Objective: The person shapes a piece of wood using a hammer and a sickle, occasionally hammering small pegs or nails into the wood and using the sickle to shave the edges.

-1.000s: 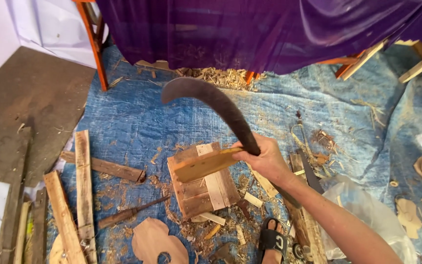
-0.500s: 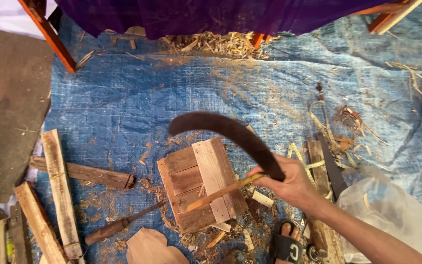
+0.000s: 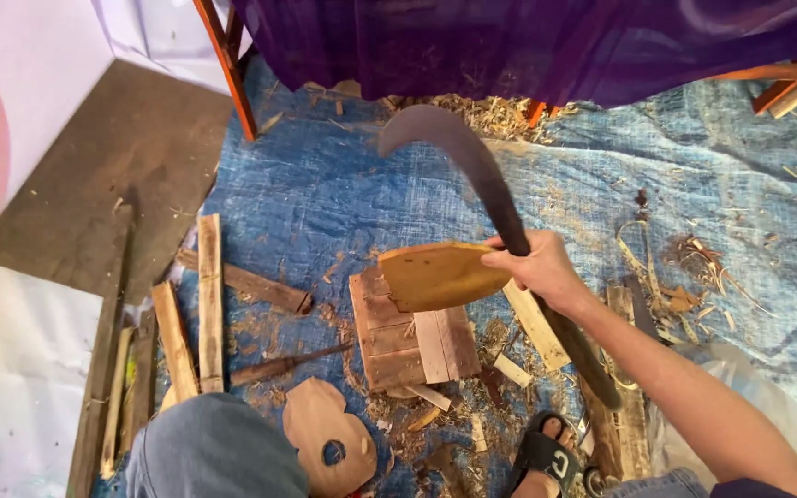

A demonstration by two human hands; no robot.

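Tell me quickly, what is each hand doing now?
Right hand: closed on the curved blade and the flat wooden piece.
Left hand: not in view.

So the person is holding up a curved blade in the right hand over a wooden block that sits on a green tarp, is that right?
Not quite: the tarp is blue, not green, as the head view shows. The rest holds: the right hand grips a long curved blade raised above the wooden block, which sits on that tarp among wood shavings.
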